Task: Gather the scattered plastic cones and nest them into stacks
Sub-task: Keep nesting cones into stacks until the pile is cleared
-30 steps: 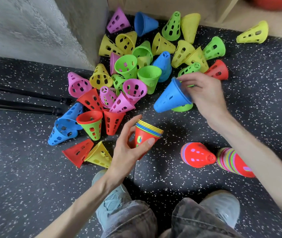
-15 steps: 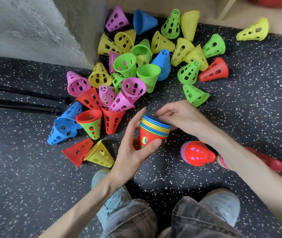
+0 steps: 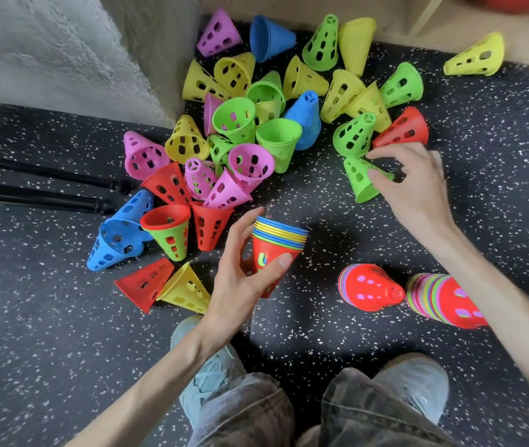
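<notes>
The floor (image 3: 47,317) is dark rubber with white specks, and it carries everything. At its far edge, in the corner under a grey wall (image 3: 63,50), lies the pile (image 3: 256,124) of loose cones: yellow, green, pink, blue and red ones, most of them on their sides and touching each other. One yellow cone (image 3: 475,56) lies apart near the far right edge.

Two black bars (image 3: 40,185) lie on the floor at the left edge.

Near the person's shoes (image 3: 208,375), at the right side of the floor, two finished stacks lie on their sides, just beside each other: the left stack (image 3: 369,287) and the right stack (image 3: 443,300), both with a red cone outside.

The left hand (image 3: 240,279) holds a third stack (image 3: 272,250) above the floor, in front of the pile. The thumb and the fingers are curled round its red lowest cone, and the open end with blue and yellow rims points up.

The right hand (image 3: 414,185) is over the near right side of the pile. Its fingers are bent and touch a green cone (image 3: 361,180) that lies on its side. I cannot tell if they already pinch it. A second green cone (image 3: 353,135) and a red cone (image 3: 403,130) lie just behind this hand.
</notes>
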